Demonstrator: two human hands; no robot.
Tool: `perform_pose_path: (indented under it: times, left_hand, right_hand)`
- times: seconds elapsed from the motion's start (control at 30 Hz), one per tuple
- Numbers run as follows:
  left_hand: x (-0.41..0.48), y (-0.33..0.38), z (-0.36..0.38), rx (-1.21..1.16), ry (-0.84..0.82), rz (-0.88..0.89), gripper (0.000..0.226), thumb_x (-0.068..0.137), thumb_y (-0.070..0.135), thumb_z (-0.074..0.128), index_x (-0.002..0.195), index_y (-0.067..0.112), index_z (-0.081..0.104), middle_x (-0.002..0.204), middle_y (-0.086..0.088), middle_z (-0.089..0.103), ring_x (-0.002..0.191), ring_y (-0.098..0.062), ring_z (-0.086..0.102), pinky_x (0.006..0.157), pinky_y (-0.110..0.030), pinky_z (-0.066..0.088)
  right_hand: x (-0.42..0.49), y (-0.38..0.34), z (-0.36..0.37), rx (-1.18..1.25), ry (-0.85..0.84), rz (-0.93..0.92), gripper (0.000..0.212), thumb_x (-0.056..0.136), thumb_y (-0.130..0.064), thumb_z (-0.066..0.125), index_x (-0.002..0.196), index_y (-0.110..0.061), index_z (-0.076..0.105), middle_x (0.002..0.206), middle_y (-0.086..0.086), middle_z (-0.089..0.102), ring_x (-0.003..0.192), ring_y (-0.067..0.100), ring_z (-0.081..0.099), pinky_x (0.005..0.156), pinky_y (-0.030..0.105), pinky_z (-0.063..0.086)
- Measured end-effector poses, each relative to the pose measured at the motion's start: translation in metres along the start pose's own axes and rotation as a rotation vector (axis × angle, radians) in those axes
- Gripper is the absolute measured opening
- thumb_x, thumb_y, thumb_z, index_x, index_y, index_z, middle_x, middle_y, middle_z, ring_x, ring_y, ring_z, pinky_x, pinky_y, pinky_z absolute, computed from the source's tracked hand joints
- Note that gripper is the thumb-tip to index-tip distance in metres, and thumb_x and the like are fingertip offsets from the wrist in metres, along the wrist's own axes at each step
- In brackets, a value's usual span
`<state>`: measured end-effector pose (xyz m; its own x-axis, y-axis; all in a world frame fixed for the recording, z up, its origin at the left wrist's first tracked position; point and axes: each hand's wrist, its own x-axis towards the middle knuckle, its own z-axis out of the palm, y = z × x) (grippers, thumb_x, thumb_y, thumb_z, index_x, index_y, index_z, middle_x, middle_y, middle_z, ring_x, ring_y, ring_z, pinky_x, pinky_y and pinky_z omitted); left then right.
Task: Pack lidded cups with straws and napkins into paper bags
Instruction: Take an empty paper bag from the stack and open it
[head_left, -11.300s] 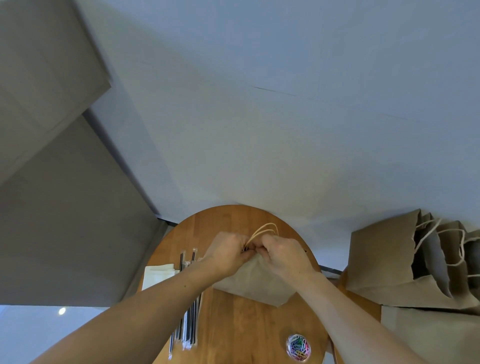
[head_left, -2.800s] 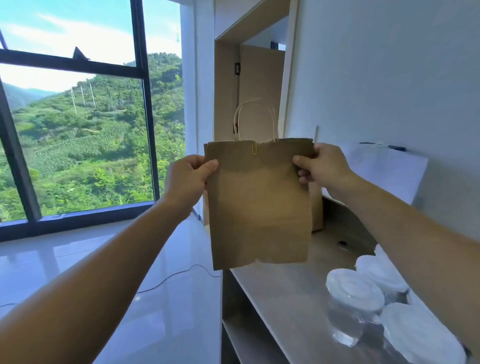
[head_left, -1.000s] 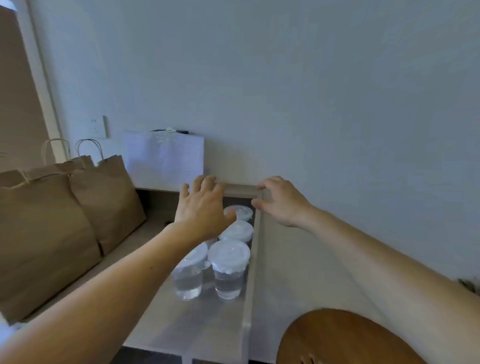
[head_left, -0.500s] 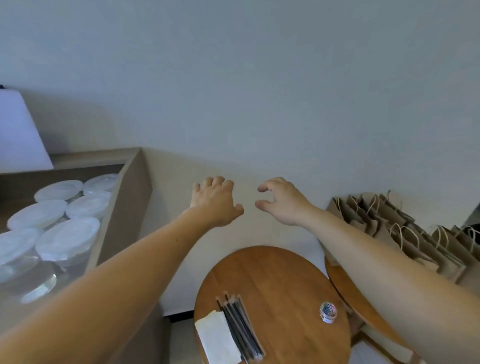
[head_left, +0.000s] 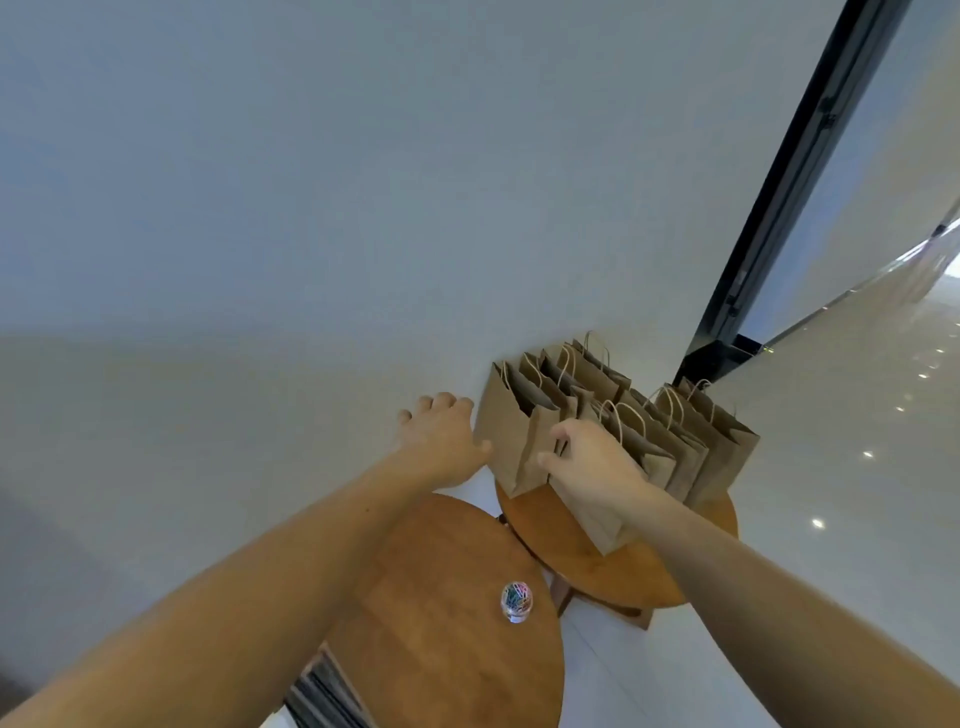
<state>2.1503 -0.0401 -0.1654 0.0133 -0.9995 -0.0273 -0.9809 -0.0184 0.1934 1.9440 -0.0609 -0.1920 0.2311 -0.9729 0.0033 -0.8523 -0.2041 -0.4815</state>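
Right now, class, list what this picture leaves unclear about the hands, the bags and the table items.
All from the head view:
right hand: fingertips hidden behind its own back, so its grip on the paper bags is unclear.
bag insides: hidden by their own walls.
straws: cut off by the bottom edge.
small jar: colourful contents too small to name.

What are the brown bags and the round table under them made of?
The bags look like matte brown paper: sharp creases and stiff, flat sides. The table looks like wood with a smooth finish: warm brown with faint grain lines, though it might be veneer.
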Motion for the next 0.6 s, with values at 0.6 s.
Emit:
perform_pose_path:
  times: [0.6]
  left_hand:
    - [0.16, 0.16, 0.121, -0.135, -0.204, -0.091, 0.054, 0.094, 0.049, 0.05, 0.138, 0.018, 0.044, 0.141, -0.008, 0.046, 0.127, -0.03, 0.044, 0.105, -0.048, 0.042]
  right_hand:
    - [0.137, 0.257, 0.005, -0.294, -0.193, 0.359, 0.078, 0.082, -0.071, 0.055, 0.134, -0.014, 0.041, 0.135, 0.008, 0.043, 0.102, 0.023, 0.058, 0.047, 0.025, 0.026]
